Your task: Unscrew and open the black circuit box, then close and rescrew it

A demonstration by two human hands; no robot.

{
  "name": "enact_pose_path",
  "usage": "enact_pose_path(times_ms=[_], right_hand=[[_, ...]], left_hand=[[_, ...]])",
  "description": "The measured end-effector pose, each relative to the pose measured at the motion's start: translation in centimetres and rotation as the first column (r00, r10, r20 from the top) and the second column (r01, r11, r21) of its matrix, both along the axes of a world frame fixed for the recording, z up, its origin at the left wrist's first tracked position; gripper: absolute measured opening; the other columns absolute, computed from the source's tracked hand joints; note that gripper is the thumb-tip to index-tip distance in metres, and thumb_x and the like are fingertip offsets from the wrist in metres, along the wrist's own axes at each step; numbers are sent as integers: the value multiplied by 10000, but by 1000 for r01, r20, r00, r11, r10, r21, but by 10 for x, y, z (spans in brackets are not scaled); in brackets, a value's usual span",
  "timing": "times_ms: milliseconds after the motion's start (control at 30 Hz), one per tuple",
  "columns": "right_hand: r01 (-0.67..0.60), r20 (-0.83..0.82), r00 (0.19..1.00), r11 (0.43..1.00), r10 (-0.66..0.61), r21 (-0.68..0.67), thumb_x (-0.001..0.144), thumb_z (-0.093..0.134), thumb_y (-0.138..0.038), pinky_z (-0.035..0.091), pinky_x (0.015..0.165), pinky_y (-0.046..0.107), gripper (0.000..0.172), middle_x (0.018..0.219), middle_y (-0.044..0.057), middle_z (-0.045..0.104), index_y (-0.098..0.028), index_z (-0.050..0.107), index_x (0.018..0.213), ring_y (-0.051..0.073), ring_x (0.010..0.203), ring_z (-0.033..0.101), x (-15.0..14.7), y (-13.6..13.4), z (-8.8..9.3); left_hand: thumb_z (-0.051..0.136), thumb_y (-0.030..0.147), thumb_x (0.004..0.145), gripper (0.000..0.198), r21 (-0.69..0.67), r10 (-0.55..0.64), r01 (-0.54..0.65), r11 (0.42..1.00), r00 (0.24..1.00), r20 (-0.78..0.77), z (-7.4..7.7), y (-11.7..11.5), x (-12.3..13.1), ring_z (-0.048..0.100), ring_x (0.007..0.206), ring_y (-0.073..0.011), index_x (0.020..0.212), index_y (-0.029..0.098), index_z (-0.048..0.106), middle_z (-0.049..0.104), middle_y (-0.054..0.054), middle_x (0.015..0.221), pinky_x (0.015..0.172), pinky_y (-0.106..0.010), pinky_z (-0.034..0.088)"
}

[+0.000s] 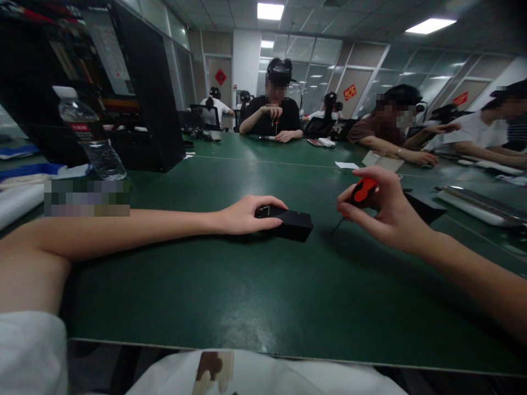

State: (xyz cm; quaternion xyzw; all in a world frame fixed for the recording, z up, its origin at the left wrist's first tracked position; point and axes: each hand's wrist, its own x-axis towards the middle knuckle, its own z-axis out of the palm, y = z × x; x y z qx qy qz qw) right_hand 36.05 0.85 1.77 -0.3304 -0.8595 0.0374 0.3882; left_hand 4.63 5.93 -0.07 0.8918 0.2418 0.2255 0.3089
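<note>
My left hand (253,215) grips a small black box-shaped part (294,222) that lies on the green table, thumb on the near side and fingers over the far side. A small bit of metal shows on the part beside my fingers. To the right, my right hand (381,211) is closed round the red and black handle of a screwdriver (364,190). Its thin shaft slants down and left, with the tip close to the tabletop and apart from the black part. Behind my right hand, another black object (424,207) is partly hidden.
A water bottle (93,134) stands tilted in view at left, before a large open black computer case (152,88). A long silver-edged object (486,206) lies at right. White paper (347,165) and cardboard (382,161) lie farther back. Several people sit around the green table (230,296).
</note>
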Motion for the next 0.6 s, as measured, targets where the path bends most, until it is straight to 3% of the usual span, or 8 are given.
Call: enact_pose_path(times_ms=[200,400,500,600], right_hand=[[62,-35,997,998,-63,-33,895,671,-253,603,681,343,602,953,20,648,-303,338,1394,176,762,675,3,4,-3],[52,-280,954,981,-104,-186,838,747,-296,641,602,347,583,830,-6,683,-266,403,1308,202,652,713,0,8,2],[41,-399,912,989,-95,-141,821,761,-260,644,579,332,554,781,-34,675,-273,414,1252,198,630,718,-3,8,7],[49,-393,916,995,-79,-86,815,764,-245,639,557,309,537,761,-42,669,-283,442,1243,191,614,715,-2,8,7]], left_hand=[[634,378,935,426,23,-135,135,991,991,1,2,-4,-1,638,1148,-231,1303,163,628,683,-96,1268,986,-322,463],[639,378,933,418,39,-138,138,990,990,8,1,-4,-2,646,1130,-240,1296,171,639,695,-96,1249,975,-329,470],[639,384,935,417,38,-136,136,990,991,5,0,-3,-2,642,1139,-239,1299,181,638,694,-93,1255,983,-329,468],[635,389,939,431,40,-144,144,989,990,0,-1,-1,-2,641,1150,-235,1311,171,626,686,-97,1271,981,-323,470]])
